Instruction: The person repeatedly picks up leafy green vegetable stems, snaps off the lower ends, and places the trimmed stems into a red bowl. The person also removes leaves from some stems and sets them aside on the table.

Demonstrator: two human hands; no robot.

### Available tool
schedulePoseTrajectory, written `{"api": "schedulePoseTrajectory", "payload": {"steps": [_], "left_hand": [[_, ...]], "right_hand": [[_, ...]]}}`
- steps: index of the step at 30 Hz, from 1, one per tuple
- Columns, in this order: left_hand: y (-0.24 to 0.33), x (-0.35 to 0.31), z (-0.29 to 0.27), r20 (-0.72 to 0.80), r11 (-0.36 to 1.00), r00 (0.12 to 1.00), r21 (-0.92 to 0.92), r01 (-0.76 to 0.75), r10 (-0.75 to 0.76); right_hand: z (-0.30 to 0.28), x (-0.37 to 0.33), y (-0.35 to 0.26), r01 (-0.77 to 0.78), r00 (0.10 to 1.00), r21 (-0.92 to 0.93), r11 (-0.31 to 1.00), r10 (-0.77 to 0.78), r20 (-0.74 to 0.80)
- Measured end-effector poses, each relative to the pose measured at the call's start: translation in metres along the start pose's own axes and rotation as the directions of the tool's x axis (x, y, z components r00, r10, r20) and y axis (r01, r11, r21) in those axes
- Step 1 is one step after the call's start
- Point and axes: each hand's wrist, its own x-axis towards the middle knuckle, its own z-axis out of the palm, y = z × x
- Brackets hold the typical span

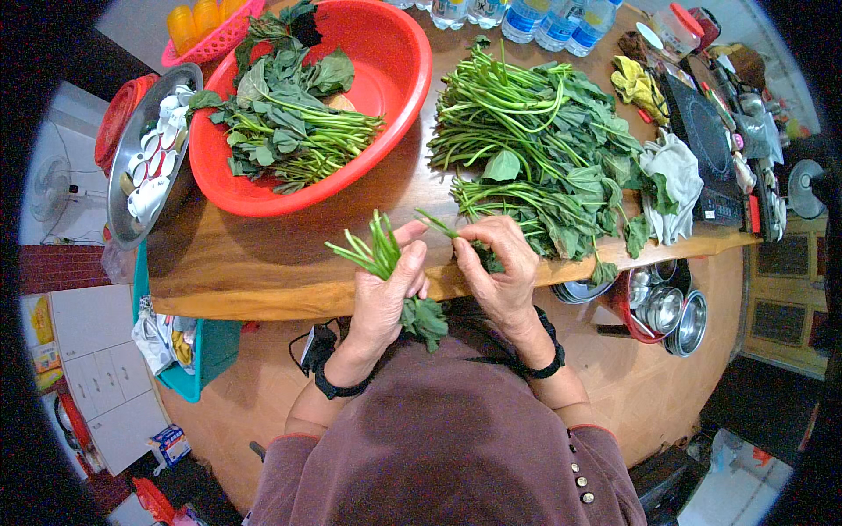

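Note:
My left hand (386, 294) is closed round a small bunch of leafy greens (373, 252), its cut stems pointing up and its leaves hanging below the fist. Close beside it, my right hand (502, 263) pinches a single green stem (436, 223) between thumb and fingers, with a dark leaf showing under the palm. Both hands are over the front edge of the wooden table (289, 280). A large heap of leafy greens (535, 149) lies beyond my right hand, stems to the left. Bundled greens (298, 131) rest in a red plastic basin (399, 79) at the far left.
A metal bowl of cups (123, 197) stands left of the basin. Water bottles (553, 22) line the back. A pale cloth (674, 184), a yellow cloth (638, 88) and an induction cooker (702, 131) are at right. Below are a teal bin (210, 355) and metal basins (662, 307).

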Motion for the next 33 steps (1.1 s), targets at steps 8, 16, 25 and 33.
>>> {"api": "schedulePoseTrajectory", "payload": {"steps": [8, 16, 25, 33], "left_hand": [[-0.009, 0.007, 0.006, 0.064, 0.997, 0.996, -0.06, -0.056, 0.059], [-0.016, 0.003, 0.001, -0.123, 0.989, 0.99, -0.123, -0.086, 0.071], [0.016, -0.006, -0.05, -0.224, 0.926, 0.934, -0.192, -0.324, 0.28], [0.021, -0.012, -0.039, -0.054, 0.953, 0.964, -0.145, -0.266, 0.261]], "right_hand": [[0.009, -0.004, -0.006, -0.03, 0.999, 0.075, 0.997, 0.026, 0.047], [0.007, -0.006, -0.006, -0.151, 0.985, 0.179, 0.972, 0.162, -0.052], [-0.037, 0.004, 0.01, -0.26, 0.787, 0.722, 0.641, 0.574, -0.226], [-0.025, -0.008, -0.009, -0.534, 0.803, 0.558, 0.635, 0.588, 0.1]]}}
